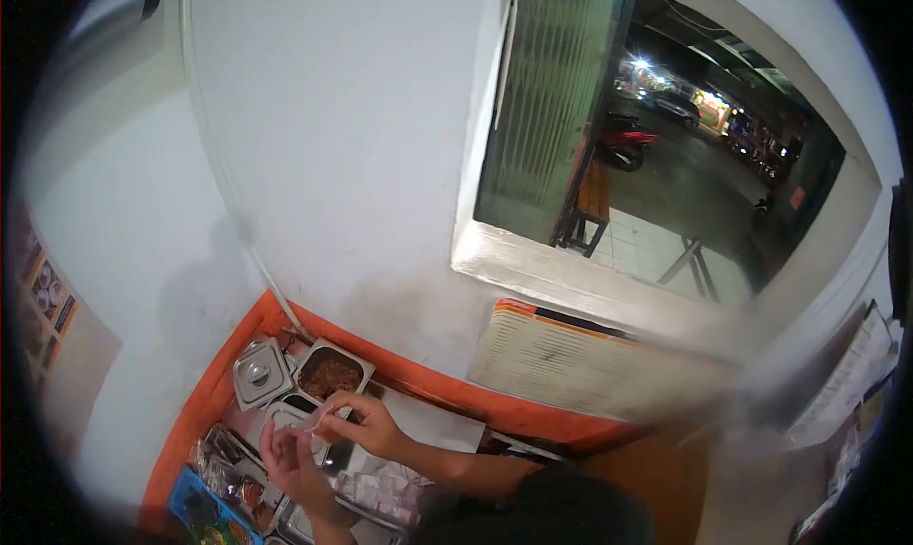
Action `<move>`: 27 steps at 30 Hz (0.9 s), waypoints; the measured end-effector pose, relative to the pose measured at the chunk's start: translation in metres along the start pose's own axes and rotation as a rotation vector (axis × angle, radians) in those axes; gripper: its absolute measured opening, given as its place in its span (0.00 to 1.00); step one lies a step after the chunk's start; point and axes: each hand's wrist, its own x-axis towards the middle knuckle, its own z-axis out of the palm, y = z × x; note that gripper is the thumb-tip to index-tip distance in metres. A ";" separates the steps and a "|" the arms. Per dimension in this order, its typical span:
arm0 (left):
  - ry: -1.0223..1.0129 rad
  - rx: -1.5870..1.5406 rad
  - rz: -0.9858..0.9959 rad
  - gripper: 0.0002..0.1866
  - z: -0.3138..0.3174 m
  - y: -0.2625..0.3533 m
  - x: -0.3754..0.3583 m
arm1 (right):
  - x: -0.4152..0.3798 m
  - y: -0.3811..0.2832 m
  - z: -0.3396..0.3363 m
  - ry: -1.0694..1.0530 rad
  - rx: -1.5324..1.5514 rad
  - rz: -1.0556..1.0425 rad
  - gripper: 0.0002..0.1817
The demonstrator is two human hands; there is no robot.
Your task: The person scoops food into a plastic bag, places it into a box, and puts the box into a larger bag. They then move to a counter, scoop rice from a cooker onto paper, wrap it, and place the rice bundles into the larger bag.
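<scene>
Low in the head view, my left hand [293, 462] is raised with its fingers curled and its palm partly turned up. Beside it my right hand [371, 429] pinches the edge of a small clear piece of plastic [318, 418], perhaps a bag. The plastic spans the gap between both hands, and my left fingertips seem to touch it. Just beyond my hands stands a steel food pan [333, 372] filled with brown, chunky food. A steel lid with a knob [260, 372] lies to its left. Below my right forearm are several small clear packets [380, 493].
A blue crate [202, 509] and plastic-wrapped goods [223, 474] sit at the lower left. An orange-edged wall [399, 379] bounds the counter. A printed sheet [552, 360] hangs below the window opening. Outside stand a wooden bench [593, 198] and a red motorbike [628, 141].
</scene>
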 end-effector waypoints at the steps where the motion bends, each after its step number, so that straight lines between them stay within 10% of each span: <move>1: 0.018 0.037 -0.002 0.36 -0.011 0.004 -0.008 | -0.007 0.002 0.005 0.022 -0.146 -0.108 0.06; 12: 0.210 0.277 0.018 0.31 -0.140 0.064 -0.097 | -0.081 0.015 0.121 -0.174 -0.194 -0.053 0.05; 13: 0.219 0.255 0.016 0.29 -0.163 0.073 -0.110 | -0.093 -0.003 0.141 -0.212 -0.008 0.232 0.06; 19: 0.112 0.562 0.159 0.27 -0.272 0.141 -0.203 | -0.179 0.032 0.245 -0.314 -0.410 0.019 0.07; 21: 0.124 0.249 -0.107 0.27 -0.294 0.195 -0.245 | -0.219 0.047 0.292 -0.359 -0.221 0.094 0.05; 27: 0.228 0.417 0.075 0.23 -0.427 0.234 -0.361 | -0.326 0.090 0.427 -0.528 -0.050 0.343 0.02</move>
